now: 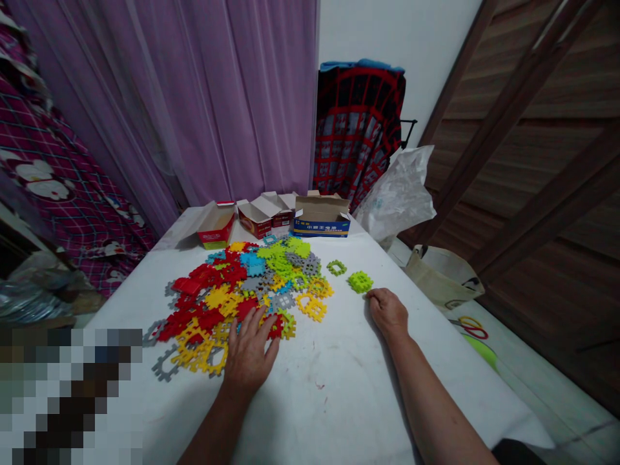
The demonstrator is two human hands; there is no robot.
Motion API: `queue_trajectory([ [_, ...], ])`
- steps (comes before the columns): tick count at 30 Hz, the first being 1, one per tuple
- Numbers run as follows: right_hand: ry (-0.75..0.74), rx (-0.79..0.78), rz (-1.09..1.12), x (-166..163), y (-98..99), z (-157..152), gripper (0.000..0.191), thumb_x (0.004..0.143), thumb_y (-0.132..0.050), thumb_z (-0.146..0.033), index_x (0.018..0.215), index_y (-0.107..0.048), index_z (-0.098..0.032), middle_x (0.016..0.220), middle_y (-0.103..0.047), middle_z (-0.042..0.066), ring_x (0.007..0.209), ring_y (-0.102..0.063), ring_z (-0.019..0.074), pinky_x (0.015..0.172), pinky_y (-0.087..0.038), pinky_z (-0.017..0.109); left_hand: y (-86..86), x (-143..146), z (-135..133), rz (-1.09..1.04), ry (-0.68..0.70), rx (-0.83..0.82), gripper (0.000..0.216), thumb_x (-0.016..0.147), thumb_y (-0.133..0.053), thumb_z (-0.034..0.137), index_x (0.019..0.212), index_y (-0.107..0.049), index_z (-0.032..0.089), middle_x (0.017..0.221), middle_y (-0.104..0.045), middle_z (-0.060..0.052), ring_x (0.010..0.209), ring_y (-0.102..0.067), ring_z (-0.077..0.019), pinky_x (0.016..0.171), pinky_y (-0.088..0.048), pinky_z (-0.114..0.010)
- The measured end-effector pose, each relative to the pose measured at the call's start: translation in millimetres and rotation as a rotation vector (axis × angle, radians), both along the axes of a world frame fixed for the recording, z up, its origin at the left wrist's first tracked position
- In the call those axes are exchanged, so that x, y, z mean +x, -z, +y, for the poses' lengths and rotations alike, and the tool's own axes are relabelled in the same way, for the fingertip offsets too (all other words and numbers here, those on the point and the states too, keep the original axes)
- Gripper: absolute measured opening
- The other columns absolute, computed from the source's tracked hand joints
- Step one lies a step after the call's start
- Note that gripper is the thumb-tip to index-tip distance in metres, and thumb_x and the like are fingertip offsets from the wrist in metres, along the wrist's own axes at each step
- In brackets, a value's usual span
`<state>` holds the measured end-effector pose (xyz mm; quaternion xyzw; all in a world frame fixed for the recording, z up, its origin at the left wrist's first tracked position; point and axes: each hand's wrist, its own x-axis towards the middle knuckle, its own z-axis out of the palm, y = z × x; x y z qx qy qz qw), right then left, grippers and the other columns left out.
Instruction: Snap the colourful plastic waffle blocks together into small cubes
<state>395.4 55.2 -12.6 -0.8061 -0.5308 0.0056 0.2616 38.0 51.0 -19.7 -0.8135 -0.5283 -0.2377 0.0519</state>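
Observation:
A heap of flat plastic interlocking pieces point(220, 298) in red, yellow, grey, blue and green covers the left half of the white table. My left hand point(250, 352) lies over the near edge of this heap with fingers spread, touching red and yellow pieces. On the right, my right hand point(389, 312) rests on the tabletop with its fingers curled in; what they hold, if anything, is hidden. Just beyond its fingertips is a small stack of green pieces point(360, 281). A single green frame piece point(336, 267) lies between that stack and the heap.
Along the table's far edge stand a red box point(216, 226), smaller red boxes point(255, 219) and a blue box point(321, 226), all with open flaps. A clear plastic bag point(400, 197) hangs past the far right corner. Scissors point(472, 327) and a cloth bag point(440, 278) are beside the table.

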Motion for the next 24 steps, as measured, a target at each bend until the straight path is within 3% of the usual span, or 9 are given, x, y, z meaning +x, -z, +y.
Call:
queue_trajectory([
  [9,-0.004,-0.051,-0.109,-8,-1.4,7,0.029,0.087,-0.048,-0.017,0.090,-0.076,-0.025,0.093,-0.070,0.003,0.088,-0.059,0.0174,0.071,-0.038,0.026,-3.2,3,-2,-0.018,-0.007,0.029,0.039,0.091,-0.050,0.029,0.127,-0.064,0.030,0.143,-0.059,-0.007,0.136,-0.049,-0.0276,0.120,-0.019,-0.053],
  [14,-0.006,-0.025,-0.048,-8,-4.3,7,0.030,0.086,-0.045,-0.017,0.089,-0.075,-0.023,0.096,-0.070,0.004,0.092,-0.061,0.0192,0.076,-0.040,0.027,-5.1,5,-4,-0.006,-0.005,0.030,0.038,0.092,-0.049,0.029,0.127,-0.065,0.030,0.143,-0.059,-0.007,0.135,-0.049,-0.0277,0.120,-0.020,-0.054],
  [18,0.186,0.030,0.094,-6,-6.9,3,0.032,0.084,-0.045,-0.023,0.105,-0.068,-0.017,0.107,-0.070,0.008,0.101,-0.061,0.0225,0.084,-0.043,0.031,-5.5,5,-3,-0.007,-0.009,0.026,0.038,0.092,-0.049,0.029,0.127,-0.064,0.030,0.143,-0.059,-0.007,0.135,-0.050,-0.0275,0.120,-0.020,-0.054],
  [20,0.275,0.033,0.118,-9,-9.2,3,0.046,0.082,-0.052,-0.035,0.123,-0.059,-0.015,0.117,-0.068,0.011,0.108,-0.060,0.0268,0.089,-0.042,0.036,-5.7,5,-3,-0.008,-0.008,0.023,0.038,0.092,-0.049,0.028,0.127,-0.064,0.030,0.144,-0.058,-0.006,0.135,-0.049,-0.0273,0.120,-0.020,-0.053],
  [24,0.277,-0.031,0.094,-24,-16.8,10,0.081,0.073,-0.064,-0.053,0.141,-0.041,-0.014,0.127,-0.064,0.015,0.122,-0.053,0.0344,0.099,-0.036,0.046,-6.0,5,-3,-0.011,-0.010,0.020,0.039,0.092,-0.049,0.028,0.128,-0.064,0.029,0.144,-0.058,-0.006,0.135,-0.049,-0.0275,0.120,-0.019,-0.054],
])
